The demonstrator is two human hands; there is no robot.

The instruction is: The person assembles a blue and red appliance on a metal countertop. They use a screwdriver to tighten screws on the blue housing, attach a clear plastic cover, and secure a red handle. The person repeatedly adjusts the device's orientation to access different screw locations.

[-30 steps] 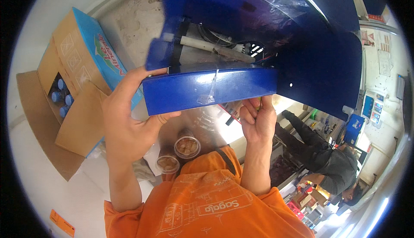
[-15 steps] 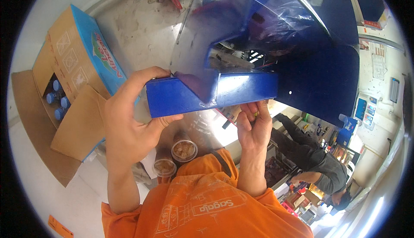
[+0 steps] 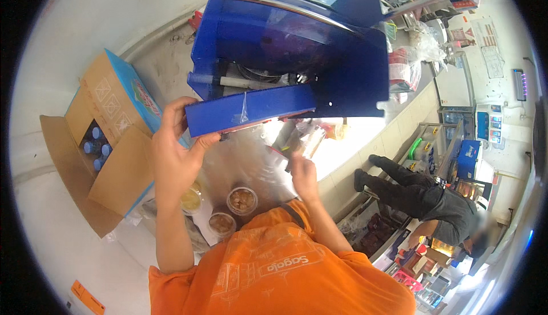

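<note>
We stand at a shiny metal table [image 3: 220,163] with a white wall [image 3: 74,46] to our left and, to our right, a pale tiled floor [image 3: 349,165], where a person in dark clothes [image 3: 425,198] is near cluttered shelving. The blue metal housing [image 3: 268,102] is straight ahead of us, over the table, and our left hand [image 3: 180,141] grips its near left corner. Our right hand [image 3: 304,173] is below the housing and apart from it, fingers curled (we cannot tell whether it holds anything), near a clear packet [image 3: 312,142]. To our left, an opened cardboard box [image 3: 123,178] holds blue-capped bottles [image 3: 96,147]. Close to our body, two clear cups [image 3: 229,204] hold something brown, and a third cup [image 3: 200,195], partly behind our left forearm, something yellowish.
</note>
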